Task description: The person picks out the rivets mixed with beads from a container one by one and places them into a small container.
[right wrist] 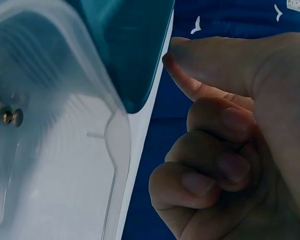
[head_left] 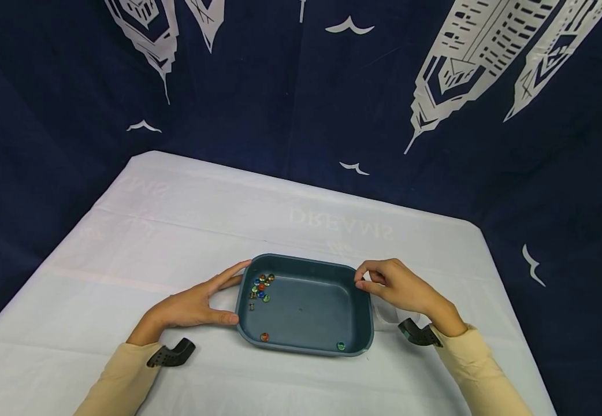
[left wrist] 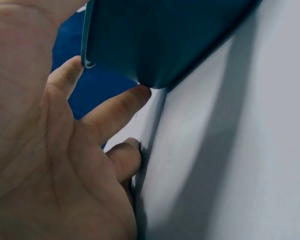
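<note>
A dark teal tray [head_left: 306,349] lies on the table with small glass marbles inside, most of them in a cluster [head_left: 261,287] by its left wall. Two brass-coloured metal studs [head_left: 252,307] lie close to that cluster. My left hand [head_left: 192,305] spreads its fingers along the tray's left end, thumb and a fingertip at the rim. At the tray's right rim, my right hand [head_left: 397,286] has thumb and index fingertips together, the other fingers curled in. No object shows between them. Beneath it stands a clear plastic container [right wrist: 117,150] with brass-coloured studs [right wrist: 10,116] inside.
An orange marble [head_left: 264,337] and a green marble [head_left: 341,346] lie apart near the tray's front wall. White cloth [head_left: 218,381] covers the table. A dark blue curtain [head_left: 280,86] with white printed buildings and birds hangs behind it.
</note>
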Demonstrator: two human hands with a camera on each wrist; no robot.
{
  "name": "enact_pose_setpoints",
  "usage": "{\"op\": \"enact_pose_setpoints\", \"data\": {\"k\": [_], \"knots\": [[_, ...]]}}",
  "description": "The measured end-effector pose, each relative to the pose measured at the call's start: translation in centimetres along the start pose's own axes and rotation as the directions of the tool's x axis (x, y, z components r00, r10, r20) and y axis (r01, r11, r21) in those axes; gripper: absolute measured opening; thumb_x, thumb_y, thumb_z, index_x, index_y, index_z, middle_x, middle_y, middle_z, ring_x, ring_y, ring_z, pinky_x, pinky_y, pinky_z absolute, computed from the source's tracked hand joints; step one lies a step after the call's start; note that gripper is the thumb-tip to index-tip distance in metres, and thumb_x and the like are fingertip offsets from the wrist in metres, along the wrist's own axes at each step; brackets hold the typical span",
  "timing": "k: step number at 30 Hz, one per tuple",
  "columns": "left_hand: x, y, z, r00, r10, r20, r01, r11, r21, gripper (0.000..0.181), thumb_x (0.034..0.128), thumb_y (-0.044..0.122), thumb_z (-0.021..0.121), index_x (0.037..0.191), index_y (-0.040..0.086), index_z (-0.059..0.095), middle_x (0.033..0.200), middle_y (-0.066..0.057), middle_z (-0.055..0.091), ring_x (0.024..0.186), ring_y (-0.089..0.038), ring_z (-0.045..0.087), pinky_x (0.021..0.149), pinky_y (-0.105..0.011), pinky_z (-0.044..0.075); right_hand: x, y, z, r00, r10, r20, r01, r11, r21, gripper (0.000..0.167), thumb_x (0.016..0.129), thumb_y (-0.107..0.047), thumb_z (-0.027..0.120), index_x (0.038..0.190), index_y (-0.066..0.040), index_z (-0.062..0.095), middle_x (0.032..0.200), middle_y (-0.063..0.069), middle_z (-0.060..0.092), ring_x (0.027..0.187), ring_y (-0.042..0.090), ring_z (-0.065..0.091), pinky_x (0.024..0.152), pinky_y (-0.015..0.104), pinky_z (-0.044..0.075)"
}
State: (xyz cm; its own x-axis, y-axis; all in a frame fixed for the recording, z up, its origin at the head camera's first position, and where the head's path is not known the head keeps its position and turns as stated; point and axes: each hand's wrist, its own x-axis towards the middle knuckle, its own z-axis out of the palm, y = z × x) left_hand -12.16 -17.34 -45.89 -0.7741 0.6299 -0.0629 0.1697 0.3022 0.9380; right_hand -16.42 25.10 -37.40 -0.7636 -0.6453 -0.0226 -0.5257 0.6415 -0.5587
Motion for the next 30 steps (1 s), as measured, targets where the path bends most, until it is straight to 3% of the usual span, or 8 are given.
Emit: {"op": "enact_pose_setpoints", "data": {"k": [23, 30], "knots": [[0.0, 0.0, 0.0, 1.000, 0.003, 0.002, -0.003, 1.000, -0.013, 0.103, 0.0853, 0.027, 0.081, 0.161, 0.036, 0.012, 0.162, -0.008, 0.034, 0.153, -0.037, 0.018, 0.112, -0.077, 0.010, 2.9, -2.0, 1.1, 0.995, -0.054, 0.082, 0.050, 0.997, 0.051, 0.010, 0.096, -0.017, 0.069, 0.101, -0.009, 0.070, 0.057, -0.013, 0.031, 0.050, -0.002, 0.029, 0.058, 0.021, 0.044], [0.0, 0.1, 0.1, 1.000, 0.001, 0.009, 0.000, 1.000, -0.022, 0.105, 0.0852, 0.028, 0.081, 0.162, 0.032, 0.010, 0.162, -0.008, 0.033, 0.153, -0.037, 0.017, 0.112, -0.077, 0.011, 3.7, -2.7, 1.3, 0.991, -0.081, 0.107, 0.079, 0.997, 0.024, 0.007, 0.095, -0.015, 0.070, 0.100, -0.011, 0.070, 0.058, -0.013, 0.030, 0.050, -0.001, 0.030, 0.059, 0.020, 0.041]]}}
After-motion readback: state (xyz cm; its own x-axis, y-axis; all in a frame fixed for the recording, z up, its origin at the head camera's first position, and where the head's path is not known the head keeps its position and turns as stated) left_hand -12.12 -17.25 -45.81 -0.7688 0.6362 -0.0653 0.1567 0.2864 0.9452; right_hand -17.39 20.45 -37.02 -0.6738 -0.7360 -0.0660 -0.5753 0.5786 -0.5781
